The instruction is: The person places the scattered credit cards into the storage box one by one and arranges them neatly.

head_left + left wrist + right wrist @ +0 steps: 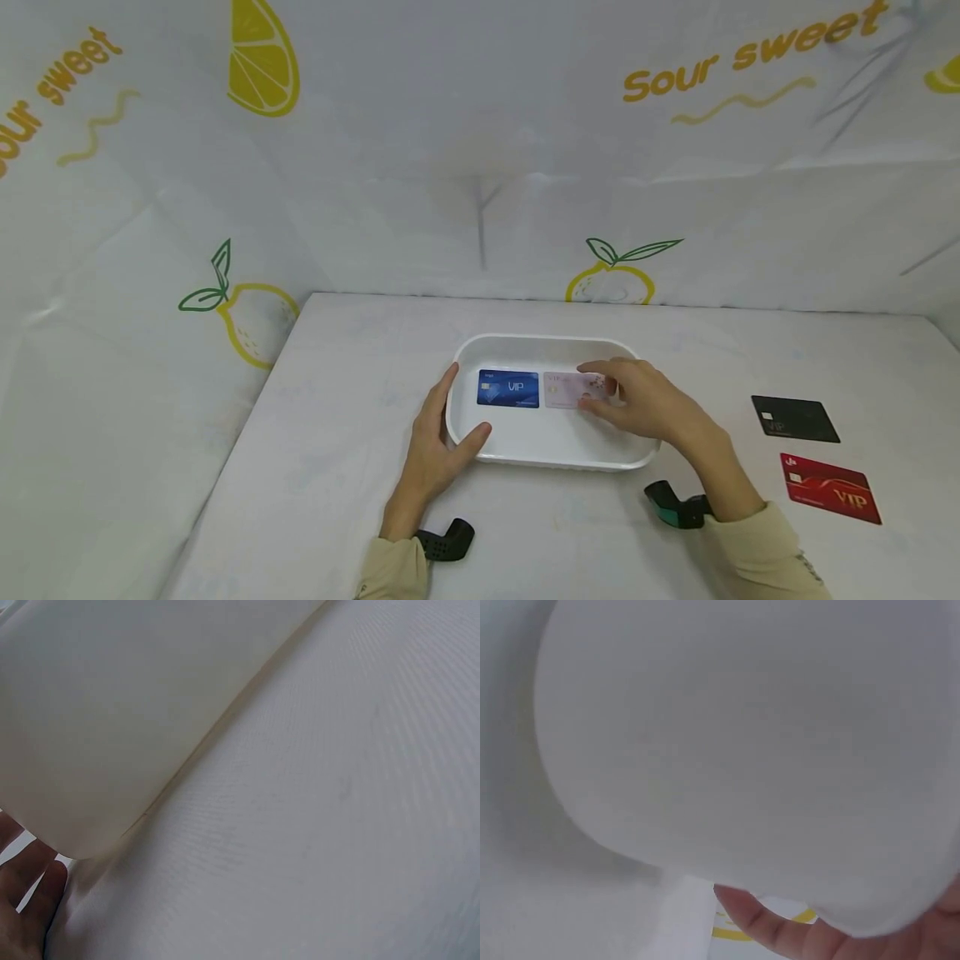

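A: Pink card, where?

B: In the white tray [555,442], on the right half of its floor. The pink card [561,392] is set just right of the blue card [508,389], narrow gap, roughly lined up. Full contact with the floor can't be told.

A: Fingers?

B: Pink card is pinched by the right hand [648,398]: index at the far edge, thumb at the near edge; other fingers partly hidden. Tray's left end is gripped by the left hand [437,446], thumb spread over the rim, fingers along the outer wall. Card not shown in either wrist view.

A: Beside the tray?

B: Black card [797,418] and red card [831,490], both well right of it.

A: Done well how?

B: Probably best: tray held steady, card kept level, pinch kept light so nothing is bowed, both fingertips lifted together so the blue card isn't nudged.
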`<state>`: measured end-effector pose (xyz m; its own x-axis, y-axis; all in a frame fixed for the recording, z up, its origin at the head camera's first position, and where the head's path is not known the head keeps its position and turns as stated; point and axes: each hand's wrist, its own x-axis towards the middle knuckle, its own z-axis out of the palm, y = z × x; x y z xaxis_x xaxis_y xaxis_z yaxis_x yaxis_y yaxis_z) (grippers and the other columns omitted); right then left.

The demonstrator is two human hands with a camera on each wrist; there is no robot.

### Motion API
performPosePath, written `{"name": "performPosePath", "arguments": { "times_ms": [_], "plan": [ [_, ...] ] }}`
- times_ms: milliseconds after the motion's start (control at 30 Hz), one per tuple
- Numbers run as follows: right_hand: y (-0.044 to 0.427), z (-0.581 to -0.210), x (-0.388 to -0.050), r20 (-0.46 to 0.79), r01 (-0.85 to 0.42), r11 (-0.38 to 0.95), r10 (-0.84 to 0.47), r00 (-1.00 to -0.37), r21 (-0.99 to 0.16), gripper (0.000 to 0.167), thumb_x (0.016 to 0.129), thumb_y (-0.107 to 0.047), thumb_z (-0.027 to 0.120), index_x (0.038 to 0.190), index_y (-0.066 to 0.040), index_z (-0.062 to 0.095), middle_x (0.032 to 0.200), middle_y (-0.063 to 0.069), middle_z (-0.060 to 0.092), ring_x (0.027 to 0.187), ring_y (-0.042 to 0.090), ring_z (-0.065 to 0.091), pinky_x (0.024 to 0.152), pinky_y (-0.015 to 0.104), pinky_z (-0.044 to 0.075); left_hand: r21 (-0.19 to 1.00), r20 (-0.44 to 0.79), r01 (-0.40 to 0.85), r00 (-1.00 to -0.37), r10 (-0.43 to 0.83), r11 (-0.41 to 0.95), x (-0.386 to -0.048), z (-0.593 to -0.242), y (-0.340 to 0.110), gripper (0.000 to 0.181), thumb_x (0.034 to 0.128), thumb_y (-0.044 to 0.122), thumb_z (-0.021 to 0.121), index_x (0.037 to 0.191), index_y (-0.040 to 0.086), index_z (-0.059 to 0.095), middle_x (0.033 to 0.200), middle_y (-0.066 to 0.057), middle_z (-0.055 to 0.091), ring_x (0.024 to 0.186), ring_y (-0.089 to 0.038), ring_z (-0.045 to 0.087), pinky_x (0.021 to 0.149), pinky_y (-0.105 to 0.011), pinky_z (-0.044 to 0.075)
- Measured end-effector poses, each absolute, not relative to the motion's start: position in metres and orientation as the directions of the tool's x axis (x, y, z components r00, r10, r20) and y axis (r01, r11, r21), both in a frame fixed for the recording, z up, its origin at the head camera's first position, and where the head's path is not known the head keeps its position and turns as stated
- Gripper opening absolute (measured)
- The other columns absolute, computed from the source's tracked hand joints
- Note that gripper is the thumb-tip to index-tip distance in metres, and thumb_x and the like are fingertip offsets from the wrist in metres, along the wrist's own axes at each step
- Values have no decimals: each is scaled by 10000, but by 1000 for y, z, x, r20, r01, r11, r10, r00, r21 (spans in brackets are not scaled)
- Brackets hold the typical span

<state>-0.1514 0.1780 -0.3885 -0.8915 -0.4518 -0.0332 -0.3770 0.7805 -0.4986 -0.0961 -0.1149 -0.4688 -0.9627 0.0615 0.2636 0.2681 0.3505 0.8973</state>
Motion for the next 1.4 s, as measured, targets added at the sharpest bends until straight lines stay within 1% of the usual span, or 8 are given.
{"name": "performPosePath", "arguments": {
  "times_ms": [167,333,567,800,1033,1133,1400],
  "plan": [
    [182,-383,-149,-13,-382,767,-453,-891,-515,432,899,-241,783,1273,-40,702,820,-12,575,780,150,494,627,225,407,896,266,268,-962,55,355,-96,-469,-115,877,856,310,750,1609,161,325,1616,-145,418,1493,-320,427,1193,-573,376],
    [188,-378,-145,15,-388,766,-444,-896,-512,408,884,-209,795,1255,-57,715,795,-26,563,772,149,495,623,214,427,892,274,274,-960,53,358,-96,-469,-114,878,854,314,750,1608,158,328,1612,-139,425,1486,-319,435,1192,-567,383],
    [194,-374,-143,55,-410,759,-446,-893,-506,378,883,-165,791,1237,-54,720,754,-37,527,734,137,470,596,210,392,894,276,277,-960,54,351,-96,-470,-115,878,854,310,748,1609,161,325,1610,-141,426,1482,-330,438,1188,-574,384],
    [201,-374,-140,97,-419,752,-434,-896,-510,385,877,-180,800,1233,-55,724,737,-50,507,721,110,467,596,203,396,892,278,278,-959,53,356,-97,-471,-115,880,854,311,751,1604,120,332,1613,-137,423,1488,-319,432,1197,-551,382],
    [211,-375,-138,134,-437,746,-431,-892,-503,371,873,-174,807,1218,-60,731,741,-62,501,716,77,457,593,198,391,886,283,284,-957,56,367,-98,-471,-114,878,853,321,751,1610,192,326,1590,-146,452,1454,-310,472,1178,-537,412],
    [216,-375,-138,150,-447,744,-434,-888,-497,365,875,-174,804,1215,-65,731,743,-70,495,718,62,447,601,201,381,885,285,287,-957,59,366,-99,-471,-114,878,855,323,751,1611,202,324,1591,-142,451,1452,-307,475,1178,-526,417],
    [230,-377,-138,205,-477,731,-435,-877,-488,374,860,-169,820,1210,-74,731,765,-81,502,709,13,443,602,197,381,889,285,286,-957,55,358,-97,-471,-115,875,853,304,752,1604,135,335,1594,-148,447,1452,-311,476,1188,-475,419]
  ]
}}
